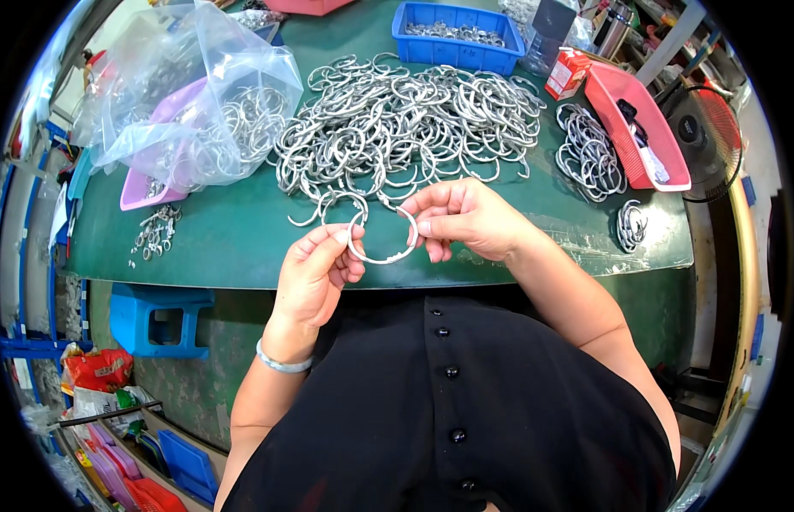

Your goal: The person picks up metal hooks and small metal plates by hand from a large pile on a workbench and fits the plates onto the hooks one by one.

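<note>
Between my two hands, over the table's near edge, is a silvery metal ring (382,261) with small fittings on it. My left hand (310,273) pinches its left side between thumb and fingers. On the opposite side, the thumb and fingers of my right hand (467,220) grip the same ring. Part of its upper rim is hard to make out against the rings behind. Just beyond my fingers spreads a big heap of similar metal rings (414,128), some lying loose at its front edge.
Left on the green table (218,247) are a clear plastic bag (243,68), a purple tray (141,200) and small metal parts (156,230). A blue bin (457,53) stands behind. Rightward lie bundled rings (585,154), a pink basket (645,141) and a fan (704,132).
</note>
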Demonstrator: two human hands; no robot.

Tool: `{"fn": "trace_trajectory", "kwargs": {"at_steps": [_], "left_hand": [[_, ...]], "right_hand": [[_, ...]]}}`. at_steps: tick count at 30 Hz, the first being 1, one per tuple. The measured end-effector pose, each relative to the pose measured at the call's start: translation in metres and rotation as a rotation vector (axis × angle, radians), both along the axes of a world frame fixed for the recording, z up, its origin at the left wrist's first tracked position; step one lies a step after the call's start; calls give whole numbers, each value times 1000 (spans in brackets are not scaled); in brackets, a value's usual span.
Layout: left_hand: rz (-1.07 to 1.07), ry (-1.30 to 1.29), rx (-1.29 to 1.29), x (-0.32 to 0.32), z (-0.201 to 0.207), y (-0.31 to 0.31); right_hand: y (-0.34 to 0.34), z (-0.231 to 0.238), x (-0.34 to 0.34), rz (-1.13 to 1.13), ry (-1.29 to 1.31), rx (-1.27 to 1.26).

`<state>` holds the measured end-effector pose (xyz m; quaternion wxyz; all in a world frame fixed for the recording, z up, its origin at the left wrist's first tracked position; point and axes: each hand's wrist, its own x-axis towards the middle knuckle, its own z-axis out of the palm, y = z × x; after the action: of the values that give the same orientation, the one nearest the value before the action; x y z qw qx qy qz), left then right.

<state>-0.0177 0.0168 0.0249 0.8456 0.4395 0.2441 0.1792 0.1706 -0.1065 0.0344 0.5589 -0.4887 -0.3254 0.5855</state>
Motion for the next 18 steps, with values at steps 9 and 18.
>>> {"fn": "trace_trajectory", "kwargs": {"at_steps": [9,18], "left_hand": [[2,-26,-14,-1,3,-1],[12,-31,-1,-1,9,-4]], "right_hand": [[-1,-1,-1,4,-8,-3],[-2,-3,-2,27,-34,25]]}}
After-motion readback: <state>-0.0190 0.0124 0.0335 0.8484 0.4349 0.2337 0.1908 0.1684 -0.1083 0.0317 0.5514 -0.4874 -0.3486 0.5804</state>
